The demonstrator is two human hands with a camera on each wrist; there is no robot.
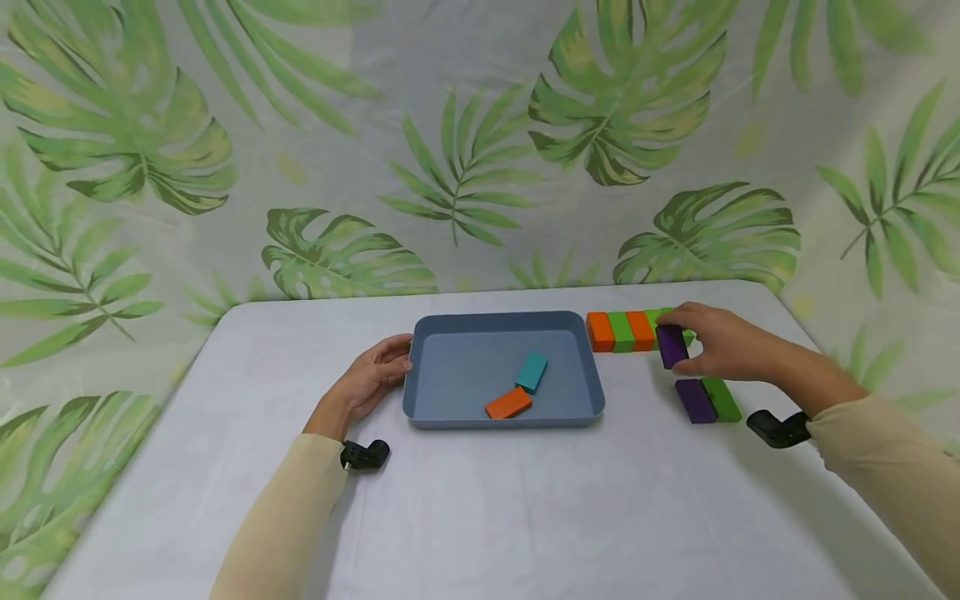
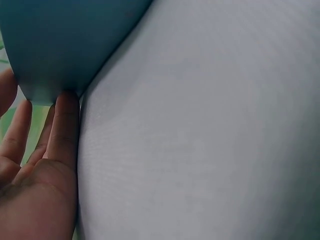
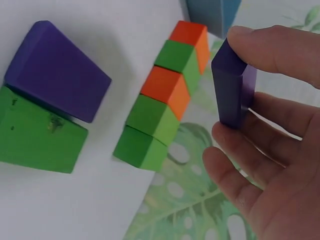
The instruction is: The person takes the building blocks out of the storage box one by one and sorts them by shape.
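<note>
My right hand [image 1: 731, 342] pinches a purple block [image 3: 230, 90] between thumb and fingers, raised in front of a row of orange and green blocks [image 3: 155, 95]. On the table below it, a second purple block [image 1: 696, 401] lies side by side with a green block [image 1: 722, 399]. At the left end of a blue-grey tray [image 1: 457, 367], my left hand [image 1: 372, 377] touches the outer wall with extended fingers [image 2: 65, 125]. Inside the tray are a teal block [image 1: 532, 372] and, touching its near end, an orange block [image 1: 508, 403].
A white cloth covers the table [image 1: 487, 508]. Behind it hangs a leaf-patterned curtain [image 1: 480, 242]. The block row begins right beside the tray's far right corner and runs off to the right. Black wrist cameras sit on both arms.
</note>
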